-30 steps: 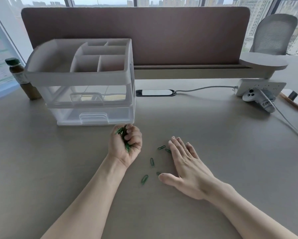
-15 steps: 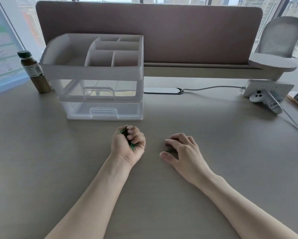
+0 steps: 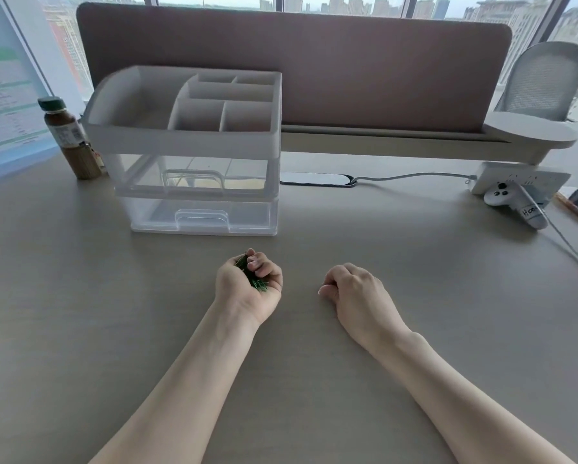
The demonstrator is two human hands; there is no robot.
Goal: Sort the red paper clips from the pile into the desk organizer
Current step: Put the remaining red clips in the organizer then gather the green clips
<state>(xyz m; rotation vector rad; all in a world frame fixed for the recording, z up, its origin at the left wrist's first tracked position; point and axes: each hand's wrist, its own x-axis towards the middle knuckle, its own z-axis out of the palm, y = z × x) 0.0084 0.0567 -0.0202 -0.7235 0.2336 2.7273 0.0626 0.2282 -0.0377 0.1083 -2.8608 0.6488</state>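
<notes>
The left hand [image 3: 249, 284] lies palm-up on the pale wood-grain worktop [image 3: 80, 313], its fingers curled round a bunch of green wire paper clips [image 3: 254, 277] (green, not red, as far as the colour shows); the right hand [image 3: 354, 291] rests knuckles-up just beside it, fingers curled under and thumb tucked against them, and whether anything is inside that fist cannot be told; the white plastic desk organizer [image 3: 187, 142], with a divided tray on top and two clear drawers beneath, stands beyond the left hand, apart from it; a brown bottle with a dark green cap [image 3: 68, 139] stands at its left side; a white handheld controller [image 3: 515, 202] and a white power strip [image 3: 521, 177] lie at the far right, before a mauve fabric divider panel [image 3: 314, 61].
</notes>
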